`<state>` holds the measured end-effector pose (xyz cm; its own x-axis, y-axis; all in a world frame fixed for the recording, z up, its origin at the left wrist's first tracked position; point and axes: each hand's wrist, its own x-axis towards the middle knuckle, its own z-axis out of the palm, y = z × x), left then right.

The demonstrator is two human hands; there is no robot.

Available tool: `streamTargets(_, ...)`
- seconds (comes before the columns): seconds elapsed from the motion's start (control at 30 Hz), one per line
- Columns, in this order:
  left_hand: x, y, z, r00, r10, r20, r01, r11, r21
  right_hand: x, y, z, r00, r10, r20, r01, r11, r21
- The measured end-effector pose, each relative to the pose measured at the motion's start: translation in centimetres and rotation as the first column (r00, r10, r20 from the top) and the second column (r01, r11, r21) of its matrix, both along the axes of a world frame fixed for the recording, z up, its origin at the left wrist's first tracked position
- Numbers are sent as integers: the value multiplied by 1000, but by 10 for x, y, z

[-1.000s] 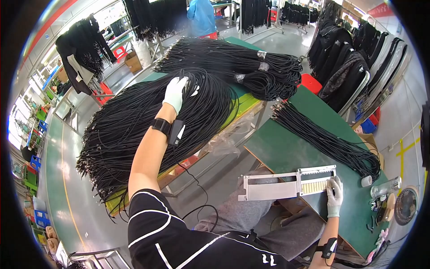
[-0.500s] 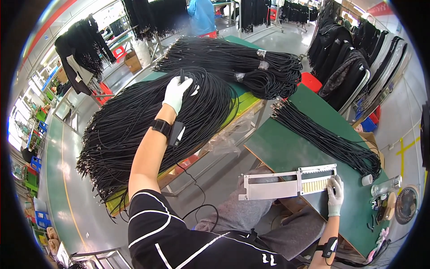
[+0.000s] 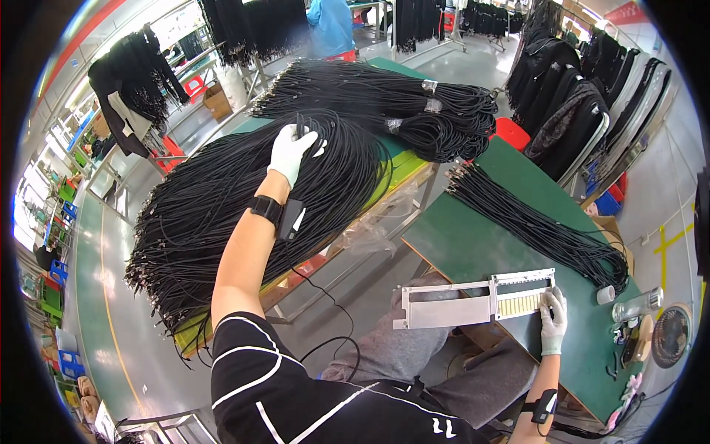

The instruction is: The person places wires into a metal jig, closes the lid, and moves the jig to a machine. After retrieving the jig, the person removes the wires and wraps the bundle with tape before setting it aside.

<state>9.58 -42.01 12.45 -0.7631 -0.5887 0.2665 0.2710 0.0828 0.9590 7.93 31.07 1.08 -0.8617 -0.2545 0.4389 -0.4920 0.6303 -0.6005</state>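
Observation:
My left hand [image 3: 292, 154], in a white glove, reaches out over a large heap of black cables [image 3: 244, 200]. Its fingers are closed around some cables near the looped end of the heap. Low on the right, my gloved right hand [image 3: 553, 318] grips the end of a long pale metal frame [image 3: 447, 313]. The frame has two open windows and a row of yellowish strips in its right part. It spans from the table's edge out over my lap. Cables partly hide the fingertips of my left hand.
Tied cable bundles [image 3: 436, 122] lie behind the heap. A looser bundle [image 3: 532, 222] rests on the green table [image 3: 473, 229], near a white roll [image 3: 606, 295], a clear jar [image 3: 637, 305] and a small fan [image 3: 671, 337]. A red stool [image 3: 512, 135] and hanging racks stand beyond.

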Motion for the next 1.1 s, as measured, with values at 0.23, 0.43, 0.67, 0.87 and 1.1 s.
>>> streamTargets(0.23, 3, 7, 10, 994, 91, 59, -74, 966, -246, -6, 8, -8, 999, 0, -51, 2, 1000, 29)
streamTargets(0.43, 2, 30, 50, 991, 129, -35, -130, 990, -50, 2, 24, 2, 1000, -25, 1, 25, 998, 56)
streamTargets(0.67, 95, -3, 83, 954, -300, -23, 268, 814, 515, -13, -48, 91, 994, 2, 109, 55, 854, -517)
streamTargets(0.87, 154, 122, 96, 956, -32, 293, 74, 988, -135, 23, -246, 172, 656, 684, 320, -440, 691, -573)
streamTargets(1.1, 178, 167, 67, 954, 2, 301, 218, 684, -696, 91, -439, 168, 148, 919, 364, -441, 391, -808)
